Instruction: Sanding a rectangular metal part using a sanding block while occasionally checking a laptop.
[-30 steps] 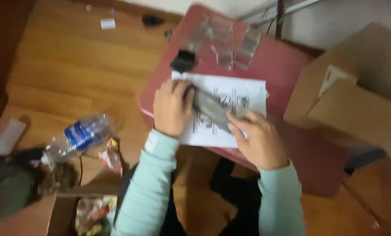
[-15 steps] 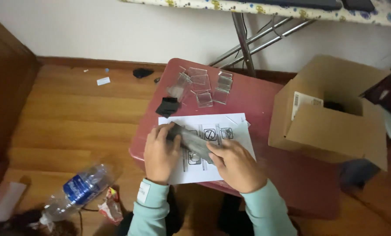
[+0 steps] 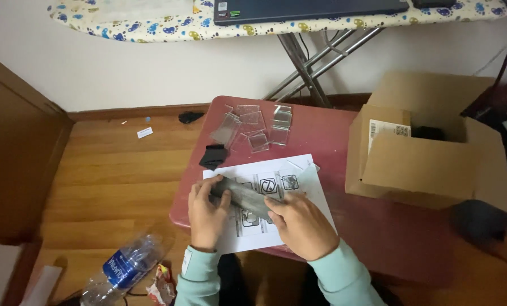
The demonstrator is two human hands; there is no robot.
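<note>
Hands grip one grey flat strip point(image 3: 245, 196) over the printed sheet point(image 3: 265, 226) on the red bench point(image 3: 333, 141): left hand point(image 3: 207, 212) pinches its near end, right hand point(image 3: 301, 224) clasps the other. Clear plastic pieces point(image 3: 253, 127) and a black part point(image 3: 212, 156) lie untouched beyond, suggesting early work.

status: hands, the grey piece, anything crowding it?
Left hand and right hand both grip the grey strip over the printed sheet. Clear plastic pieces and cardboard box lie apart, nothing crowding.
</note>
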